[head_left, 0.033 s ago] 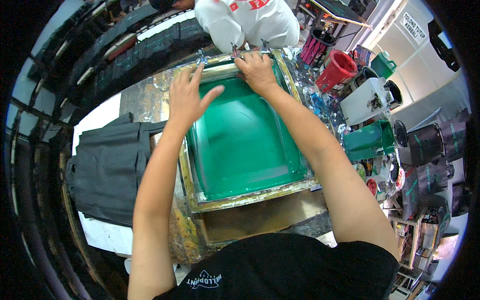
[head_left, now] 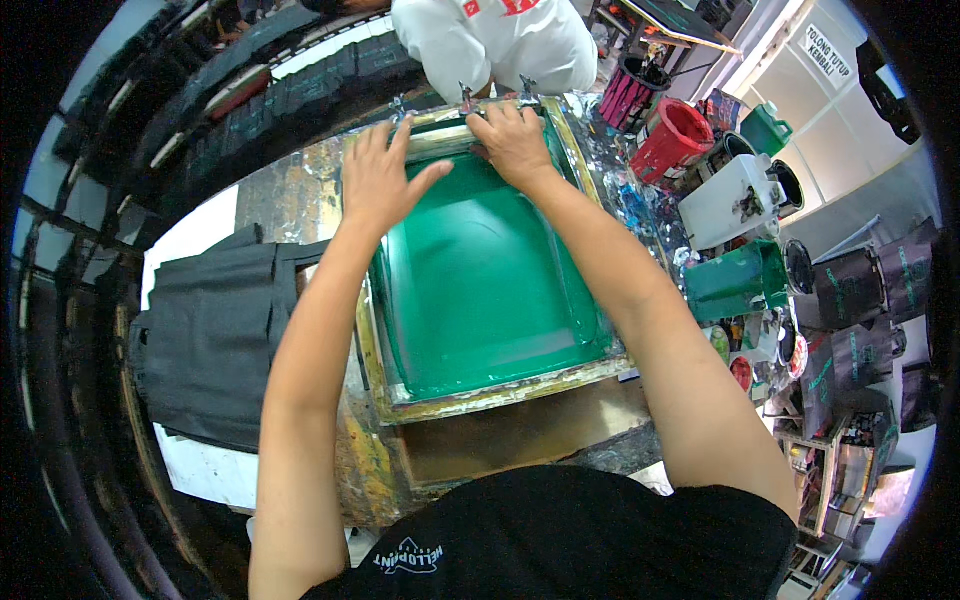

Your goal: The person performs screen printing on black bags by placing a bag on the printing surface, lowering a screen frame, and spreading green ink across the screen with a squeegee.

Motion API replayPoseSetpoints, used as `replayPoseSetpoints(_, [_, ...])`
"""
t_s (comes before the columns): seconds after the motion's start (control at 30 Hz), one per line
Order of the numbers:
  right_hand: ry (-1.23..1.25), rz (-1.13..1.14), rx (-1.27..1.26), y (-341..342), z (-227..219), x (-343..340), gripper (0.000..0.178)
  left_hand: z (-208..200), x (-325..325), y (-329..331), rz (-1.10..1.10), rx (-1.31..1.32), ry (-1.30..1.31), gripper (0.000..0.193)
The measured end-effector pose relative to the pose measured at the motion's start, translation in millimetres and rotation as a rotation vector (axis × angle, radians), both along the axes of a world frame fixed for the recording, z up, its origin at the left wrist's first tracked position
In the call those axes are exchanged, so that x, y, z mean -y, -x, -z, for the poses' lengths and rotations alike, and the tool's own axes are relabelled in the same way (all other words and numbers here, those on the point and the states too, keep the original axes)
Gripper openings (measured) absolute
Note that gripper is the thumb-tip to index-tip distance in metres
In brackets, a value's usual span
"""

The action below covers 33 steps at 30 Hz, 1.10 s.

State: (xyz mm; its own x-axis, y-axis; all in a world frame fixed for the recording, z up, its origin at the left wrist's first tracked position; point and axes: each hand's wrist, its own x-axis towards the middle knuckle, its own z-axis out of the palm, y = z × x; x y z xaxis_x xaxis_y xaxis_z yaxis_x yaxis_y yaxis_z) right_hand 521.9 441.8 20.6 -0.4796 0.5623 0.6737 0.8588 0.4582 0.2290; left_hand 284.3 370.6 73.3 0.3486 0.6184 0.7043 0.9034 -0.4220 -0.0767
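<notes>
In front of me lies a screen-printing frame (head_left: 500, 396), its wooden rim smeared with paint and its mesh (head_left: 480, 280) coated in green. A squeegee (head_left: 438, 146) rests across the far end of the mesh, and my right hand (head_left: 516, 148) has its fingers curled over the right part of it. My left hand (head_left: 380, 180) is spread over the frame's far left corner, thumb out above the green. Whether its fingertips touch the squeegee or the rim, I cannot tell. Clamps (head_left: 467, 97) line the frame's far edge.
Dark flat fabric pieces (head_left: 215, 335) are stacked left of the frame. Along the right stand a red bucket (head_left: 675, 145), a white jerrycan (head_left: 733, 205) and a green-stained container (head_left: 735, 283). A person in a white shirt (head_left: 500, 45) is just beyond the far edge.
My left hand has shifted slightly away from me and to the right. My right hand stays on the squeegee at the far end.
</notes>
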Motion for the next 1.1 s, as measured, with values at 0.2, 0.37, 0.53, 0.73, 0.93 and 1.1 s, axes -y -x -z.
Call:
replayPoseSetpoints(0.2, [-0.002, 0.026, 0.053, -5.2, 0.0, 10.1, 0.024, 32.2, -33.7, -14.3, -0.153, -0.128, 0.069, 0.062])
replayPoseSetpoints(0.37, [0.013, -0.003, 0.030, -7.9, -0.4, 48.8, 0.020, 40.3, 1.0, -12.9, -0.125, -0.122, 0.044, 0.061])
replayPoseSetpoints(0.53, [0.092, 0.030, 0.063, -12.1, -4.3, 113.6, 0.020, 43.4, 55.6, -17.3, -0.095, -0.076, 0.045, 0.061])
replayPoseSetpoints(0.73, [0.206, 0.009, 0.046, -17.0, -14.2, 212.8, 0.029, 36.9, 157.5, -23.4, -0.100, -0.076, 0.050, 0.061])
replayPoseSetpoints(0.93, [0.315, 0.009, 0.065, -31.8, -27.5, 309.8, 0.027, 29.4, 249.0, -36.4, -0.049, -0.029, 0.154, 0.060])
replayPoseSetpoints(1.1, [0.343, 0.008, 0.089, -33.7, -33.7, 347.4, 0.027, 23.9, 284.6, -38.1, -0.058, -0.033, 0.197, 0.059])
